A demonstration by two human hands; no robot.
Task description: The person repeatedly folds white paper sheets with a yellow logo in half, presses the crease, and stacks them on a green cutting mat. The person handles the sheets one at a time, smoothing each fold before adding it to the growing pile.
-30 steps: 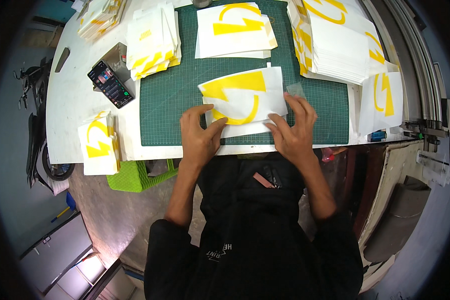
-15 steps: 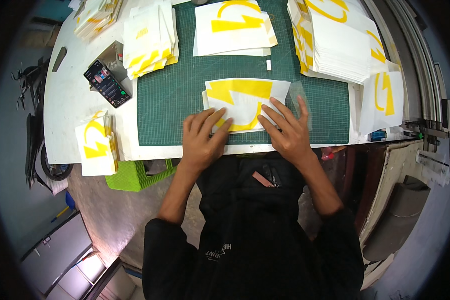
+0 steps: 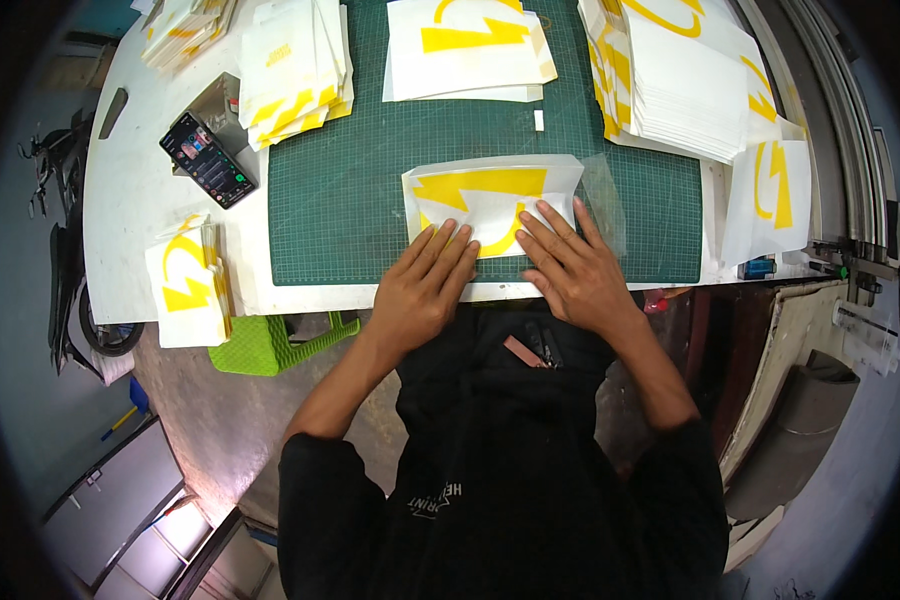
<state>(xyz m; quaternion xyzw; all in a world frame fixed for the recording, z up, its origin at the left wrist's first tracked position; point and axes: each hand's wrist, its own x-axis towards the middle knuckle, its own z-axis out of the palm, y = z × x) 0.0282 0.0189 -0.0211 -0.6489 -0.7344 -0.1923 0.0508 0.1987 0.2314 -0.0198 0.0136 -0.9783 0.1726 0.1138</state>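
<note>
1. Two hands lie flat, fingers spread and clamped on nothing: the left hand [image 3: 425, 285] and right hand [image 3: 570, 270] press on a white sheet with a yellow decal [image 3: 490, 200].
2. That sheet sits on the green cutting mat [image 3: 340, 190], at the mat's near edge, with a clear film [image 3: 605, 205] showing at its right side.
3. My guess is a smoothing-down step; next would call for even pressure outward, so no creases form.
4. Stacks of like sheets [image 3: 680, 80] wait near, and a phone [image 3: 208, 160].

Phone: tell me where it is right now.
In the head view, the black phone lies on the white table, on the person's left, between the green cutting mat and a sticker stack.
</note>
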